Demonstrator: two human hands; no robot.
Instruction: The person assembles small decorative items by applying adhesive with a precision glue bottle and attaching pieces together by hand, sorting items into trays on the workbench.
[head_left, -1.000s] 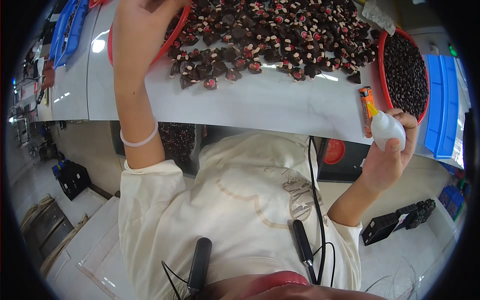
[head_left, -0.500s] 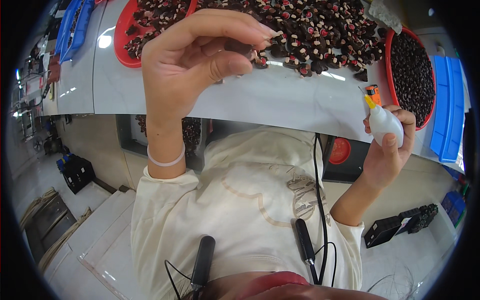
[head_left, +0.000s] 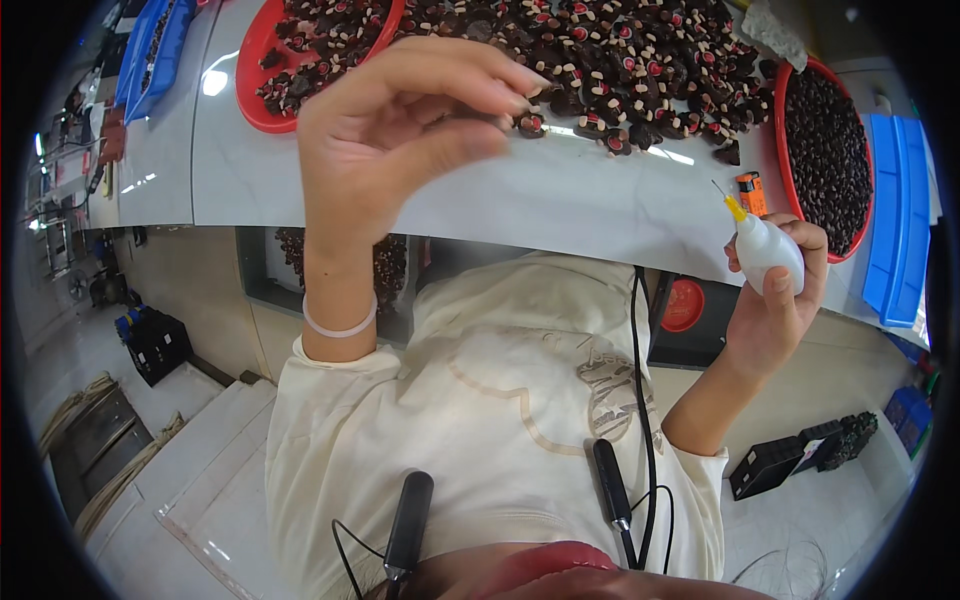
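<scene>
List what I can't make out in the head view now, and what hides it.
Head view: whether the left hand pinches anything; its thumb is blurred.
Head view: the far side of the dark pile; the top edge cuts it off.
Head view: the base of the white bottle; the right hand covers it.

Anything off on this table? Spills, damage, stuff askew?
No damage or obvious spill stands out. The dark pieces lie loose and jumbled on the white tabletop, between the left red tray and the right red tray, possibly on purpose. A ragged whitish lump by the right tray looks odd; I can't tell what it is.
</scene>
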